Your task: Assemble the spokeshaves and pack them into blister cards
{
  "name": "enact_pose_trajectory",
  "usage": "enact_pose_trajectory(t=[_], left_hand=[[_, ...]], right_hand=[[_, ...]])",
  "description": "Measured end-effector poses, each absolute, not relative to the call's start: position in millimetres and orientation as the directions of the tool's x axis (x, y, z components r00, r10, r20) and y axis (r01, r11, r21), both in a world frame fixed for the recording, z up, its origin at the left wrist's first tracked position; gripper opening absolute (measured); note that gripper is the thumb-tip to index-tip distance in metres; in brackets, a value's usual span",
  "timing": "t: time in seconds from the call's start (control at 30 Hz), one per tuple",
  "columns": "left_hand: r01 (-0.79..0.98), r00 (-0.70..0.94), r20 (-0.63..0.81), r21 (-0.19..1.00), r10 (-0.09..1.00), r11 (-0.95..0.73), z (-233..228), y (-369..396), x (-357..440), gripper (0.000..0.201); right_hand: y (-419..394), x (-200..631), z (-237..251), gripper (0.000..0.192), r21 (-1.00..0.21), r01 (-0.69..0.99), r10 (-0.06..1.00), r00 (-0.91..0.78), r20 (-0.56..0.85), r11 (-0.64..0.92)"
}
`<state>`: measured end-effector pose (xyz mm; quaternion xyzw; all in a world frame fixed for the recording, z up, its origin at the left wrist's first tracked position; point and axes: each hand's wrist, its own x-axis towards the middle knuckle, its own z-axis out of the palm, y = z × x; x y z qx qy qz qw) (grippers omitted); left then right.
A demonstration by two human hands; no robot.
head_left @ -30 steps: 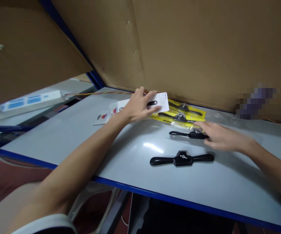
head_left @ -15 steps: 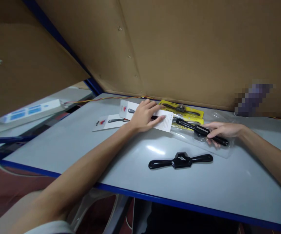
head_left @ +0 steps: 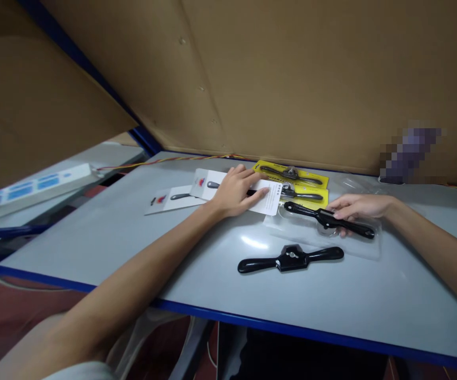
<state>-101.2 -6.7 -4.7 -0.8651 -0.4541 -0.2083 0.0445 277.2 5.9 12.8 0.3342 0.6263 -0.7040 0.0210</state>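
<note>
- Since a moment ago, the black spokeshave (head_left: 329,220) under my right hand (head_left: 357,207) has swung flatter onto its clear plastic tray (head_left: 365,249).
- My right hand's fingers close loosely over its right handle.
- My left hand (head_left: 234,191) lies open, palm down, on a white backing card (head_left: 270,196).
- Judging by looks, it's stiff, heavy metal with glossy, slippery handles; best held at both.
- Print on the cards is too small to read.

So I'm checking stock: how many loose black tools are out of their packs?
2: one black tool lies bare on the table; another sits under the right hand.
</note>
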Motion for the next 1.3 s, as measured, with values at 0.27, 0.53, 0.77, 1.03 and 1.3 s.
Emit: enact_pose_trajectory(t=[0.27, 0.53, 0.77, 1.03, 1.3], left_hand=[[0.804, 0.521, 0.374, 0.088, 0.767, -0.589, -7, -7, -98, 0.061], [0.816, 0.492, 0.401, 0.096, 0.773, -0.57, -4, -9, -97, 0.064], [0.858, 0.463, 0.303, 0.084, 0.833, -0.508, -5, -4, -103, 0.062], [0.869, 0.465, 0.235, 0.063, 0.854, -0.491, -7, -2, -105, 0.068], [0.873, 0.431, 0.331, 0.082, 0.839, -0.481, -4, -3, -105, 0.069]], right_hand=[[5, 276, 6, 0.03, -0.89, 0.354, 0.459, -0.765, -0.452, -0.286], [1, 275, 8, 0.038, -0.886, 0.43, 0.509, -0.731, -0.454, -0.173], [-3, 272, 15, 0.043, -0.873, 0.466, 0.559, -0.689, -0.461, -0.146], [-1, 274, 10, 0.047, -0.877, 0.456, 0.569, -0.686, -0.453, -0.15], [0, 275, 9, 0.042, -0.871, 0.469, 0.584, -0.671, -0.457, -0.143]])
